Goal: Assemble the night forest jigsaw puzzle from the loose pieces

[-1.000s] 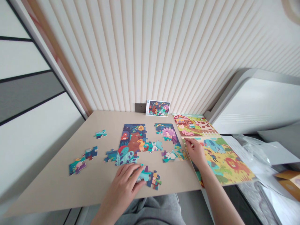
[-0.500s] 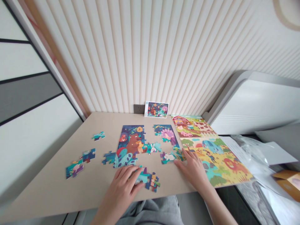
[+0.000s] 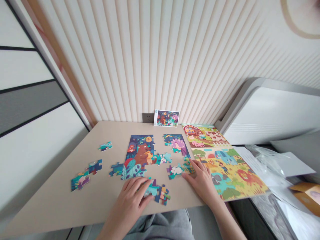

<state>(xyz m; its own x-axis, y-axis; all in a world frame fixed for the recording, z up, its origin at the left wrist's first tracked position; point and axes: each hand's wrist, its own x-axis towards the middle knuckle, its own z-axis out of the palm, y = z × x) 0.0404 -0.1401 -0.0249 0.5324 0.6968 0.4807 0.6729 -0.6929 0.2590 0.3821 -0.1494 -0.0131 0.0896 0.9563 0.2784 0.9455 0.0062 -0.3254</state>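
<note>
Right hand [image 3: 201, 176], spread, touches the white-rabbit section [image 3: 176, 170] at right; left hand [image 3: 133, 195], grip unclear, covers 1 teal piece [image 3: 152, 189].

Bear puzzle [image 3: 141, 151] was in chunks, both hands down
Right hand [image 3: 187, 167] had spread fingers on the nearer white-rabbit chunk [image 3: 176, 170], left hand [image 3: 133, 195] lay over a teal piece [image 3: 153, 190], and the picture card [image 3: 167, 118] stood just beside the wall socket [image 3: 147, 117].

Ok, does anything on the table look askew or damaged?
Nothing looks plainly damaged. The rabbit section at the right hand looks askew: it slants relative to the peacock section beyond it. I can't tell whether they touch.
</note>
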